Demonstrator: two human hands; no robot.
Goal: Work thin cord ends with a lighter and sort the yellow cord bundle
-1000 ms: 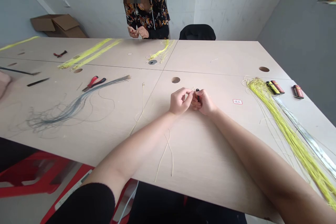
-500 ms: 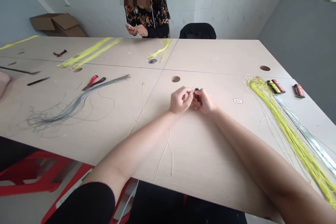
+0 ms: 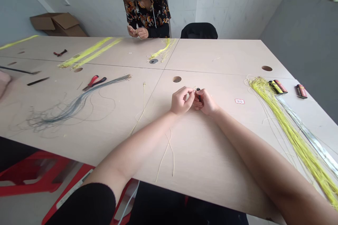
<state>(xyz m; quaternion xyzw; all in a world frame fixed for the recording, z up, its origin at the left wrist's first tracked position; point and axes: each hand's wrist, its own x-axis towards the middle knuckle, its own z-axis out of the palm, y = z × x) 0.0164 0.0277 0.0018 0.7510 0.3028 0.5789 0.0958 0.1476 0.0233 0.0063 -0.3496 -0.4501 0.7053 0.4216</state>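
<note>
At a pale wooden tabletop (image 3: 211, 168), a seated worker's hands come together in front of a cable-grommet hole (image 3: 176, 79). The right hand (image 3: 206, 102) curls closed around a small black piece (image 3: 198, 94), while the left hand (image 3: 181, 101) pinches finger and thumb toward its tip, apparently on a fine pale thread (image 3: 195, 89), too thin to follow clearly. Loose pale cords (image 3: 169, 151) lie just below the forearms. To the right sit a long bundle of yellow wires (image 3: 287, 130), a metal strip (image 3: 308, 140) and two red-and-black packets (image 3: 301, 91). To the left lie a sweep of grey wires (image 3: 76, 107) and red-handled pliers (image 3: 94, 83). Across the tabletop, a masked co-worker in a floral jacket (image 3: 146, 12) works with both hands (image 3: 137, 32) at the far edge, beside a black chair (image 3: 199, 31). A flattened cardboard box (image 3: 59, 23) rests against the wall behind.
</note>
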